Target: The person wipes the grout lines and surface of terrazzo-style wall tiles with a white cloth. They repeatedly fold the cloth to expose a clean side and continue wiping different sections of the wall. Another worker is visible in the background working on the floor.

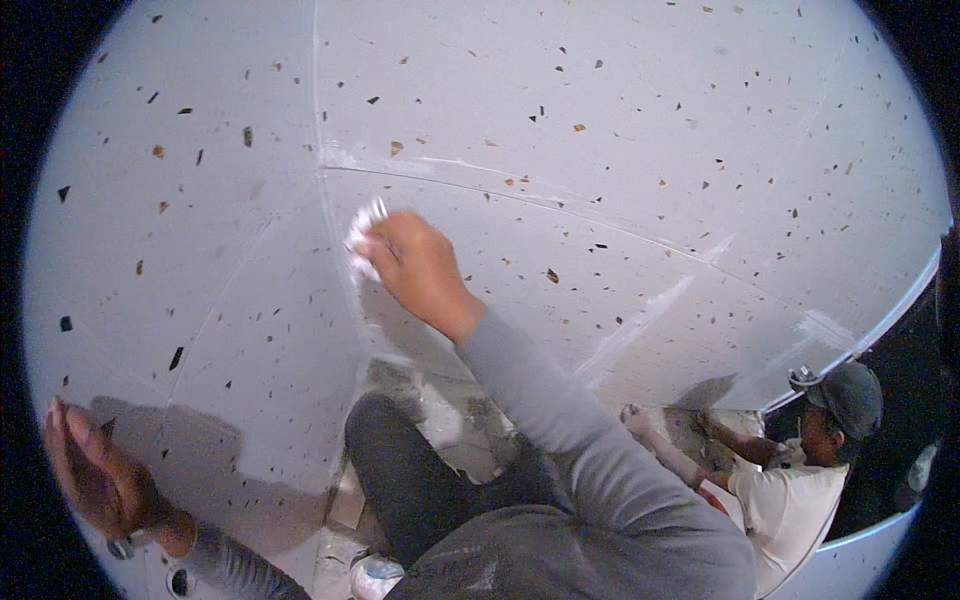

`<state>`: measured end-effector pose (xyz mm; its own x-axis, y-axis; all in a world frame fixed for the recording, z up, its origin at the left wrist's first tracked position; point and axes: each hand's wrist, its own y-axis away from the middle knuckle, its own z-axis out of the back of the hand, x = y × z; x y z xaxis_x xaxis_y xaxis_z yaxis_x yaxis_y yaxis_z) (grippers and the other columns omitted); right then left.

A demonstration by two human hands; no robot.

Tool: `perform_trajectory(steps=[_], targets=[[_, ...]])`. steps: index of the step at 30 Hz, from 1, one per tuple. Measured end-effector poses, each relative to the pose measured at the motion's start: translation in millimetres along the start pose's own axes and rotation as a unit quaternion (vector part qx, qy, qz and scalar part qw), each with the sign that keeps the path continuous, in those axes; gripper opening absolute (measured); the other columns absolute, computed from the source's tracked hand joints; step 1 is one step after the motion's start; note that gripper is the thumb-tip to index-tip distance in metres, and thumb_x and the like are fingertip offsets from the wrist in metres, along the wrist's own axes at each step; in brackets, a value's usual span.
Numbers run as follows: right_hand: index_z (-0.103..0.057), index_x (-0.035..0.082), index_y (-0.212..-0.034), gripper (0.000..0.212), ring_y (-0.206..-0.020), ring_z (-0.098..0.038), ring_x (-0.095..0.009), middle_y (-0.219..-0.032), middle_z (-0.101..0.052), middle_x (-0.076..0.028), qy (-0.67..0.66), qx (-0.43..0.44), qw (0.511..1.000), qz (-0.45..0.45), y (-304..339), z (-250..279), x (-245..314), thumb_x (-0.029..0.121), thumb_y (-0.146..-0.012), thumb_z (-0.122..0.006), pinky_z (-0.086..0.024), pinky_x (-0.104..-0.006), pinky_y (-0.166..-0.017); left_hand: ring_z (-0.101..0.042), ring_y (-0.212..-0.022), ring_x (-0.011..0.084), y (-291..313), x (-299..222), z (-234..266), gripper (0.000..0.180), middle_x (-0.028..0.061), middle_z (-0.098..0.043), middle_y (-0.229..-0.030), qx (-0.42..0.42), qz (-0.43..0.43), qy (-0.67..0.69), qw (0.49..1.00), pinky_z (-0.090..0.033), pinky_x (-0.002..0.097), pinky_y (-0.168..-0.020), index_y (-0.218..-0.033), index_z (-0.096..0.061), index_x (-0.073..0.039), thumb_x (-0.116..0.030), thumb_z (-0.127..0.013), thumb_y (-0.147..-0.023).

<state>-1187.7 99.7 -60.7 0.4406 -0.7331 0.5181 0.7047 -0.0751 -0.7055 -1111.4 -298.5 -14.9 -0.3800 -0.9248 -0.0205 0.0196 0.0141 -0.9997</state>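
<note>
My right hand (415, 265) is closed round a crumpled white wad (360, 238), perhaps cloth or paper. It holds the wad at a pale speckled wall panel (560, 330), close to the corner where two panels meet. Slight blur on the hand and wad hides their finer detail. A thin horizontal seam (480, 183) with white smears runs just above the hand. Low at the far left, my left hand (105, 475) has its fingers stretched out by the left wall panel (240, 370); whether the palm touches it I cannot tell.
At the lower right, a person in a dark cap (853, 398) and pale shirt (795, 515) works by the wall's base. A stained, littered floor (445, 415) lies around my legs. A round whitish object (376, 577) is by my body, and a round hole (179, 582) shows lower left.
</note>
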Motion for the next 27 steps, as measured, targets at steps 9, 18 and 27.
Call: perform_trajectory(steps=[9, 18, 27], targets=[[-0.070, -0.001, -0.095, 0.022, -0.083, -0.067, -0.025, -0.092, -0.069, -0.015, 0.052, 0.097, 0.976, -0.186, 144.4, 69.3, -72.1, 0.019, -0.084, -0.070, -0.052, -0.0325, -0.073, -0.064, -0.101, 0.0246, -5.3, -27.2, -4.8, 0.026, 0.0190, -0.064, -0.113, -0.035, 0.055, 0.068, 0.996, -0.053, 0.0344, -0.090, -0.115, -0.057, 0.005, 0.004, -0.060, -0.090], [-0.069, 0.002, -0.097, 0.028, -0.068, -0.065, -0.016, -0.085, -0.069, -0.009, -0.155, 0.008, 0.934, -0.322, 134.7, 94.5, -77.7, 0.027, -0.087, -0.067, -0.052, -0.0286, -0.057, -0.060, -0.083, 0.0137, 89.5, -183.4, -45.4, 0.009, 0.0038, -0.065, -0.090, 0.249, 0.412, 0.322, 0.815, -0.050, 0.0298, -0.077, -0.096, -0.066, -0.006, -0.011, -0.065, -0.088], [-0.064, -0.001, -0.105, 0.029, -0.058, -0.056, -0.006, -0.078, -0.063, -0.002, -0.367, 0.011, 0.866, -0.339, 119.4, 105.9, -50.2, 0.025, -0.091, -0.064, -0.045, -0.0210, -0.045, -0.061, -0.085, 0.0167, 171.2, -315.6, -78.4, 0.035, 0.0095, -0.066, -0.095, 0.432, 0.411, 0.481, 0.643, -0.051, 0.0309, -0.077, -0.108, -0.064, -0.003, -0.022, -0.074, -0.081]])
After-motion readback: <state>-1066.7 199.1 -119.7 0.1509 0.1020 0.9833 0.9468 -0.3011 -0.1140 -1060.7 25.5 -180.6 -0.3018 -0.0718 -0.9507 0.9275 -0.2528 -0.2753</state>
